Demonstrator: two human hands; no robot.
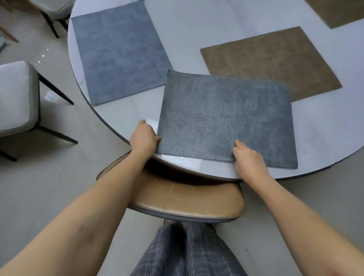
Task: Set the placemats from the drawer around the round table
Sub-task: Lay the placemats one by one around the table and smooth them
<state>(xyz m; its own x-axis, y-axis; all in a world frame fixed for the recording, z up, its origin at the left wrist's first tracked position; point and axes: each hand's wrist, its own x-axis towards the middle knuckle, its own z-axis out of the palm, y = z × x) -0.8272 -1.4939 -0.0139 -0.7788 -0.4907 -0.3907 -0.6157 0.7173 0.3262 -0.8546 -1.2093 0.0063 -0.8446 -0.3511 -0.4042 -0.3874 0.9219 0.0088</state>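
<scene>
At the lower middle of the frame, the person holds a dark grey placemat (227,117) on the near edge of the round table (186,33). The left hand (144,137) is closed on the mat's lower-left corner, and the right hand (251,161) pinches its near edge further right, thumb on top.

The mat appears to lie flat, its far right corner overlapping the brown placemat (271,59) behind it. Its long axis runs left to right across the frame, and its near long edge sits just at the table's rim above the tan chair seat (190,201).

To finish this step well, the person would probably slide the mat a little towards the lower left so it clears the brown one, keep the near edge following the rim without hanging over, and press both corners flat before letting go.

A lighter grey-blue placemat (117,56) lies at the left of the table, its long axis tilted from upper left to lower right. Two more mats show partly at the top edge.
</scene>
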